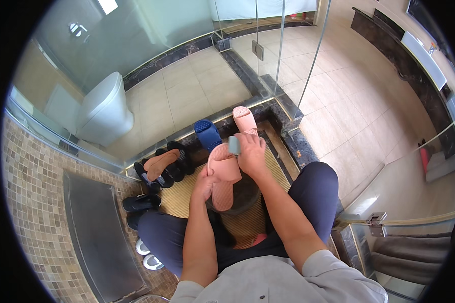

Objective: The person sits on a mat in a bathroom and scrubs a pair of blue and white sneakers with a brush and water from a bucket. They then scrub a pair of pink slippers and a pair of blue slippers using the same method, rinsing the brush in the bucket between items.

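Observation:
My left hand (pixel 205 185) grips a pink slide sandal (pixel 223 195) by the side of its strap, its footbed facing up. My right hand (pixel 252 153) holds a small grey-green brush or sponge (pixel 234 145) beside the sandal's upper end; which of the two it is, I cannot tell. Under the sandal is a dark round basin (pixel 246 193), partly hidden. Another pink slide (pixel 244 118) leans on the dark stone ledge beyond my right hand. A blue slide (pixel 207 133) stands against the ledge to its left.
Several black shoes (pixel 182 157) and tan insoles (pixel 161 164) lie at the left on a ribbed mat (pixel 170 195). White-and-grey footwear (pixel 151 261) is by my left knee. Glass panels (pixel 269 49) rise from the dark stone curb (pixel 246 75). A white toilet (pixel 104 110) stands behind glass.

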The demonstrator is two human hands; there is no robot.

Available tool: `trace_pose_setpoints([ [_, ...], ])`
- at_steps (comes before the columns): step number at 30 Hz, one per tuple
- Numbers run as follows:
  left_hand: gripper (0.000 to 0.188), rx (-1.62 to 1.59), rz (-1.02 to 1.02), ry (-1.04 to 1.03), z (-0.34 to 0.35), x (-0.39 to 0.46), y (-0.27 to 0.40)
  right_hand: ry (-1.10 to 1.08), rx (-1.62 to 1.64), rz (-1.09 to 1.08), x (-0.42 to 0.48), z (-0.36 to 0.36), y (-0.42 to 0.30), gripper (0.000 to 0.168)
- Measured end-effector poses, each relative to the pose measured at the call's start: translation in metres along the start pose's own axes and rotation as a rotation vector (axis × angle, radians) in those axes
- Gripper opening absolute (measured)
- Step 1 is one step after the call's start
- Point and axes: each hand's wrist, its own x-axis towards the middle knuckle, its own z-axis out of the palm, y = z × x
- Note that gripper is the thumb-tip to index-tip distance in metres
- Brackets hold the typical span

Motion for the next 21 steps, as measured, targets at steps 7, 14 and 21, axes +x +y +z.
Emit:
trace_pose_setpoints([
  [7, 0.08, 0.002, -0.049, -0.04, -0.002, 0.003, -0.006, -0.12, -0.052, -0.116, -0.005, 0.009, -0.009, 0.045],
  [14, 0.08, -0.01, -0.059, -0.069, 0.003, 0.005, -0.005, -0.069, -0.031, -0.24, -0.002, 0.014, -0.003, 0.049],
  [21, 0.071, -0.168, -0.047, 0.039, 0.002, -0.002, -0.002, -0.095, -0.143, 0.227, -0.003, 0.013, 0.016, 0.058],
])
